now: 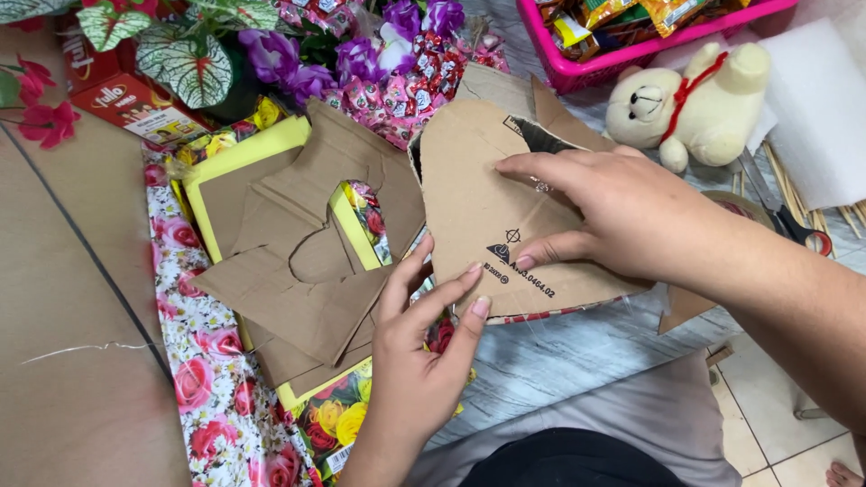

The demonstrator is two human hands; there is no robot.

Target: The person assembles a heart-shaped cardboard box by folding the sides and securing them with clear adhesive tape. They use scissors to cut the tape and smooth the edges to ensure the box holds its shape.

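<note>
**Both hands on a cut cardboard piece**

Head view. Left hand (419, 347) comes up from below, fingers spread and slightly curled, fingertips (480, 307) pressed to the lower edge of the cardboard piece (478, 212); thumb side touches its left edge. Not a closed fist, more a loose pinch from beneath. Right hand (622, 212) lies across the piece from the right, index finger stretched flat over its face, thumb tucked at the lower edge, clamping the board between them. The piece is held tilted just above the floor, centre of the frame. Left of it, cardboard scraps (298, 271) with a heart-shaped hole lie on yellow paper (244, 149). Flowered wrapping paper (212, 379) beneath. Teddy bear (690, 104) and pink basket (631, 50) upper right; scissors (785, 212) partly hidden.
</note>
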